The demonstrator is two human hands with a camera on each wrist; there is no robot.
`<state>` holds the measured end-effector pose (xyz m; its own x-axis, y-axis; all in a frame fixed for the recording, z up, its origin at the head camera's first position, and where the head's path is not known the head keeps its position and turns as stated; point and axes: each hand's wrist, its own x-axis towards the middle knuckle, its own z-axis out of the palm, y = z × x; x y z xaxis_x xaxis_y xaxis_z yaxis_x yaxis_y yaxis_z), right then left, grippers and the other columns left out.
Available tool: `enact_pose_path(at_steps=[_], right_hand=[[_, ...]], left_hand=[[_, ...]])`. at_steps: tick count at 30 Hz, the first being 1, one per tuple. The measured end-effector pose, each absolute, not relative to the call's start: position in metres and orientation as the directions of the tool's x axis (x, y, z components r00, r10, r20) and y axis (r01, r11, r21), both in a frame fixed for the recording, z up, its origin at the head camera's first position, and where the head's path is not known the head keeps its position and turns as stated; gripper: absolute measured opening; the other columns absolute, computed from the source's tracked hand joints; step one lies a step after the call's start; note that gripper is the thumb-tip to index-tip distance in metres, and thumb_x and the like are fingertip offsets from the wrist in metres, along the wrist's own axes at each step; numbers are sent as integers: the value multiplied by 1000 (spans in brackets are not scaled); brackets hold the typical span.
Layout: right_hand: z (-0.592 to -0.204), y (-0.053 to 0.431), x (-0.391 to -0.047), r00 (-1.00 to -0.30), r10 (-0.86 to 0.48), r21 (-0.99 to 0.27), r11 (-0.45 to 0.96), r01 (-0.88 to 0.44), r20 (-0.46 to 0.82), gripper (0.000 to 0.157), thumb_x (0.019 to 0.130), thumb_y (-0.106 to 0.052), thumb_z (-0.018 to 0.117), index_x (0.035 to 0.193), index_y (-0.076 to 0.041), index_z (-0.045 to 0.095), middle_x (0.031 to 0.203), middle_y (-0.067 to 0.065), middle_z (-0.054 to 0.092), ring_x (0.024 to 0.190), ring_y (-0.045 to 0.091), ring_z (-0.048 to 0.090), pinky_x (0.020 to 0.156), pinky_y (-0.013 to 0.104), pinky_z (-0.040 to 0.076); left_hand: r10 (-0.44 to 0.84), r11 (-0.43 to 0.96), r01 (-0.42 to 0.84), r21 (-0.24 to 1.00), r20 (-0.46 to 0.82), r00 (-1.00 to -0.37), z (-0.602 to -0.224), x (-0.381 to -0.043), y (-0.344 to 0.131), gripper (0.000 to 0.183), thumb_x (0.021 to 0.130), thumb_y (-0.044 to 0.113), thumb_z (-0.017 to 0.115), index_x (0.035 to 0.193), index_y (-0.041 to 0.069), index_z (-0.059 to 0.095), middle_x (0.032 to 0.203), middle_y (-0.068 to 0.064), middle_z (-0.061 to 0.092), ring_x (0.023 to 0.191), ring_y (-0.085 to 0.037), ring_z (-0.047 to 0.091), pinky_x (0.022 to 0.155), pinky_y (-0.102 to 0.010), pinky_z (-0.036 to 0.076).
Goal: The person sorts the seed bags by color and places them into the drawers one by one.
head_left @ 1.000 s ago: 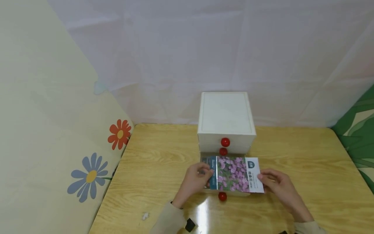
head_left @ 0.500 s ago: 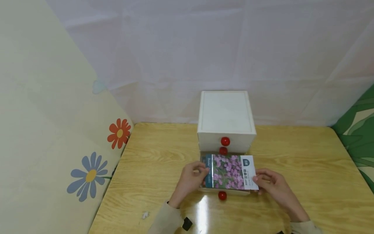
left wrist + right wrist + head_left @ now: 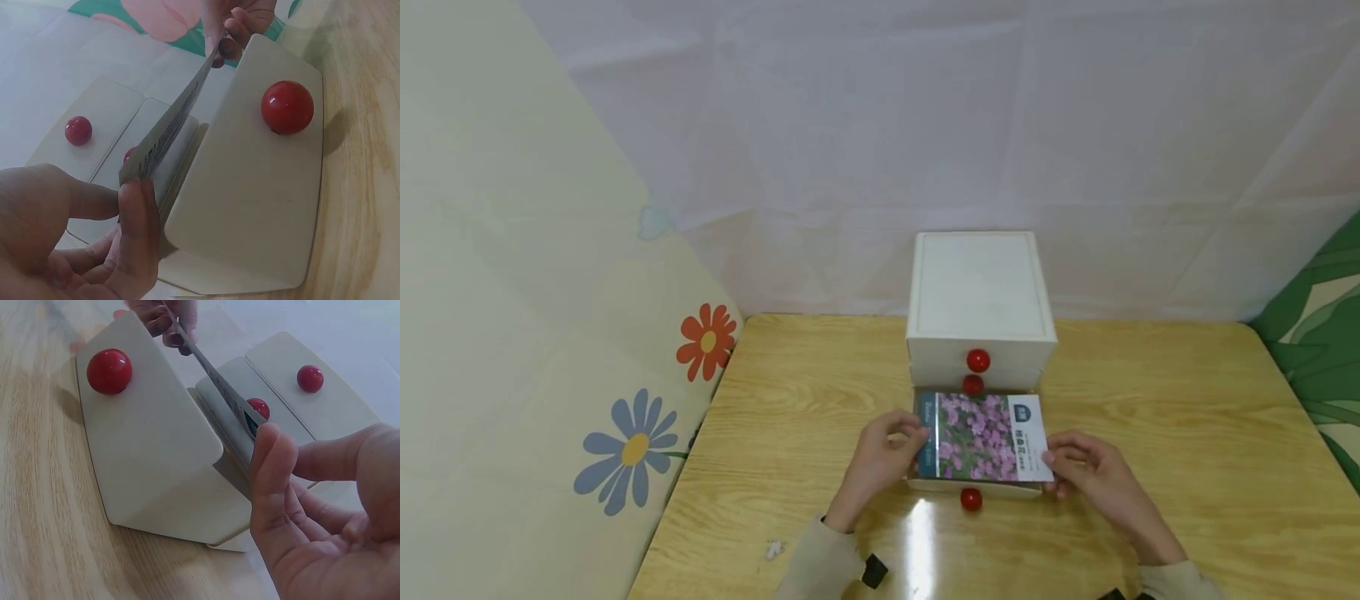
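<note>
A flat seed packet (image 3: 977, 437) with a pink-flower picture, a blue-green band at its left and a white end at its right lies level over the pulled-out bottom drawer (image 3: 940, 485). My left hand (image 3: 883, 454) pinches the packet's left edge between thumb and fingers. At the white end, my right hand (image 3: 1093, 475) pinches the opposite edge. Both wrist views show the packet edge-on, just above the drawer's opening and behind its front, which bears a red knob (image 3: 287, 107). The drawer's inside is mostly hidden under the packet.
The white drawer cabinet (image 3: 981, 287) stands at the back of the wooden table (image 3: 805, 383), its two upper drawers shut, each with a red knob. A pale cloth (image 3: 865, 150) hangs behind, and a flower-painted panel (image 3: 535, 333) borders the left side.
Both hands have carried the packet left and slightly back, so it now lines up over the drawer. The pinch at each end has stayed, and the drawer has not moved.
</note>
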<state>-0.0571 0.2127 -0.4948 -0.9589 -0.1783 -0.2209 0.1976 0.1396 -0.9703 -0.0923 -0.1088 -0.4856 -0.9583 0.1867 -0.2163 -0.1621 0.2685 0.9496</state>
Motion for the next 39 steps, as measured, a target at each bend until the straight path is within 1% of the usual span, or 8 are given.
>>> enact_pose_path(at_steps=[7,12,19,22,24,30,36,39], right_hand=[[-497,209,-61,-953,-166,-965,124,233,-252,38,96,-15,67,120,12,57,85,5,72,67,15,68,60,31,60],[-498,207,-62,-953,-154,-964,86,252,-262,39,96,-13,67,121,14,55,85,4,73,66,15,68,59,29,59],[-501,203,-63,-947,-143,-957,67,282,-289,40,96,-14,67,122,14,55,86,4,72,69,16,69,62,30,60],[-502,203,-64,-944,-133,-953,61,296,-301,40,96,-15,67,123,13,55,86,4,72,70,16,68,64,30,60],[-503,202,-65,-943,-129,-952,52,301,-305,40,96,-15,67,123,13,54,86,4,72,70,16,68,64,29,60],[-504,201,-66,-947,-130,-956,45,290,-293,39,97,-15,66,122,13,54,85,3,71,70,16,68,64,29,60],[-506,200,-64,-953,-149,-964,16,264,-264,41,96,-12,66,123,15,52,86,2,72,70,16,69,64,29,61],[-504,200,-65,-949,-172,-965,22,263,-262,46,94,-13,69,128,12,50,91,3,72,73,16,70,65,30,61]], left_hand=[[215,252,-167,953,-223,-951,-487,-88,-115,31,94,17,69,122,5,61,108,-13,63,64,-16,66,55,-32,59],[238,222,-153,963,-206,-949,-489,-84,-117,34,93,11,69,125,5,58,111,-15,61,63,-15,67,59,-35,61],[250,201,-145,969,-193,-949,-493,-77,-121,35,93,9,69,125,4,58,107,-15,63,67,-26,69,62,-46,62],[250,207,-150,967,-201,-947,-493,-75,-122,35,93,10,70,125,5,58,102,-13,65,71,-32,70,62,-47,62],[250,220,-147,964,-202,-947,-493,-74,-122,36,92,10,70,126,6,59,100,-12,66,71,-35,70,60,-45,62],[237,285,-132,950,-203,-950,-494,-74,-125,40,90,18,74,127,9,61,99,-10,69,70,-33,67,50,-22,52],[221,313,-123,942,-198,-955,-498,-74,-127,38,90,23,74,124,9,63,99,-10,70,75,-29,68,54,-24,54],[208,315,-129,940,-201,-957,-499,-75,-126,36,91,24,73,123,8,64,99,-9,70,78,-29,69,55,-25,55]])
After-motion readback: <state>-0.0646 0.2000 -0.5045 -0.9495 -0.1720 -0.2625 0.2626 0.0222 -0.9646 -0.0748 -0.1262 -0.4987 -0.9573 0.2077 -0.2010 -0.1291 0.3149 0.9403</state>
